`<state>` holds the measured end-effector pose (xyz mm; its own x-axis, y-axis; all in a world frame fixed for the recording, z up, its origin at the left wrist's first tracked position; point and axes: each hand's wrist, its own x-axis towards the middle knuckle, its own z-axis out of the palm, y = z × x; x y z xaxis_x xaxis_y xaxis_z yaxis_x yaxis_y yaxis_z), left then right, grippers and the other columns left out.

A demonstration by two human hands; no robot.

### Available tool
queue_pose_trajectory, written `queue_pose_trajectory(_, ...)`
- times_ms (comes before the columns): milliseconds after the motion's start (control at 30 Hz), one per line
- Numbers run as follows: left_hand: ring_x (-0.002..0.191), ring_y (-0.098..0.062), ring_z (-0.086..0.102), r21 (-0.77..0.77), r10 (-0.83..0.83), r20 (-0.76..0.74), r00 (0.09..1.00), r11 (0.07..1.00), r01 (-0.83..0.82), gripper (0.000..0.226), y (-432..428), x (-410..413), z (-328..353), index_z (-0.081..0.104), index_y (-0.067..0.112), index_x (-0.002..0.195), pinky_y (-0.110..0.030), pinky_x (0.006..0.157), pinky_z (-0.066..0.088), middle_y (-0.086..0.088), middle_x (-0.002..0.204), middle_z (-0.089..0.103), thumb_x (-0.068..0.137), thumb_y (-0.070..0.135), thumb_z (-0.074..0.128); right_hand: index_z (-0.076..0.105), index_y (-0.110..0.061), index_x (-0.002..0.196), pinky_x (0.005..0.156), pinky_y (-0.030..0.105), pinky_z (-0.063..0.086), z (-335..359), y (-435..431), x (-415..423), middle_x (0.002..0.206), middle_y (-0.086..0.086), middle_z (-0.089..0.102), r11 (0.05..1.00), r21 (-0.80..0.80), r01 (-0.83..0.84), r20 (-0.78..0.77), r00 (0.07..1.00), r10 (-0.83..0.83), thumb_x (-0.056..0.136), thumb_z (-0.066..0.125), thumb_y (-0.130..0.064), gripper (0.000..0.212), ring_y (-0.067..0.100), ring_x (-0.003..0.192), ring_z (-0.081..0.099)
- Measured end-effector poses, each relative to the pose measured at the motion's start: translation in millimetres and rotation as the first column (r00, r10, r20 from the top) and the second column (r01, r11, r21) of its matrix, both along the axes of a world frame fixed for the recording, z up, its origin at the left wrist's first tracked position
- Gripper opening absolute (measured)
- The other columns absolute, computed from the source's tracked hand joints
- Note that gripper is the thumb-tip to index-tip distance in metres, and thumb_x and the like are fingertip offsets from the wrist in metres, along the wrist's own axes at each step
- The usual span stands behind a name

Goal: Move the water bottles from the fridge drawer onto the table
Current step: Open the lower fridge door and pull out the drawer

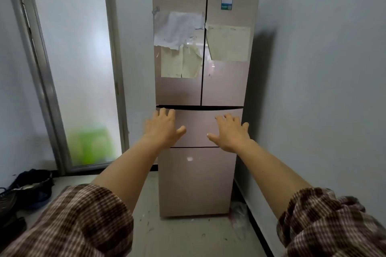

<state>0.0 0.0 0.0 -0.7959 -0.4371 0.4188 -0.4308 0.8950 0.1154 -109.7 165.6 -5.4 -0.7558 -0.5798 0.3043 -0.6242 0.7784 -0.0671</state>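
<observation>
Closest to me are the person's checked sleeves [83, 221], pushed up, with both bare forearms stretched straight out over the pale floor [188, 236]. Beyond them the left hand [161, 128] and the right hand [230, 132] are spread wide, fingers straight and apart, and neither has anything in it. Both are up against the front of the middle drawer [197, 123] of the fridge [225, 81]. The left fingertips reach to the dark slot [198, 108] along the drawer's top edge, while the right fingertips sit a little lower. From here I cannot tell whether either hand is actually touching the panel.

The drawer looks closed, flush with the lower drawer [196, 181] beneath it. The water bottles are nowhere in sight; I take it they are shut inside that drawer. The counter they are bound for is not in view either.

So this looks like the very first step: getting the drawer open, with no bottle moved yet. The next move, I would say, calls for hooking the fingers into that top slot and pulling evenly with both hands so the drawer slides out straight.

Farther back, loose papers [177, 29] hang on the upper doors. Off to the left a frosted glass door [73, 69] stands in the wall, with a dark bag [33, 188] on the floor near it.
</observation>
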Motion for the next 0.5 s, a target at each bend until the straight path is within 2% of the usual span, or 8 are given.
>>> queue_pose_trajectory(233,0.132,-0.031,0.035,0.069,0.042,0.028,0.999,0.997,-0.044,0.063,-76.6,-120.4,-10.0,0.031,0.016,0.143,-0.046,0.1,0.039,-0.011,0.146,0.036,0.092,0.052,0.042,0.029,-0.02,0.147,0.109,0.054,0.026,-4.8,-82.5,-116.3,0.15,0.01,0.029,0.999,-0.025,-0.036,0.05,0.998,0.037,0.091,0.051,-0.052,0.068,0.032,0.136,0.03)
queue_pose_trajectory(367,0.133,-0.031,0.035,0.075,0.058,0.064,0.996,0.995,-0.063,0.065,-115.2,-172.2,-20.5,0.029,0.018,0.144,-0.046,0.1,0.04,-0.01,0.149,0.033,0.092,0.055,0.041,0.029,-0.019,0.146,0.105,0.052,0.028,-9.6,-126.6,-169.8,0.148,0.01,0.029,0.999,0.0,-0.038,0.087,0.996,0.038,0.092,0.049,-0.052,0.066,0.031,0.133,0.031)
queue_pose_trajectory(500,0.132,-0.032,0.036,0.152,0.087,0.068,0.994,0.984,-0.096,0.066,-159.0,-216.0,-33.5,0.028,0.017,0.145,-0.046,0.101,0.04,-0.011,0.147,0.036,0.093,0.056,0.039,0.03,-0.019,0.144,0.104,0.051,0.028,-22.0,-171.5,-213.9,0.145,0.01,0.031,0.998,0.02,-0.055,0.109,0.993,0.053,0.093,0.048,-0.052,0.064,0.031,0.131,0.032)
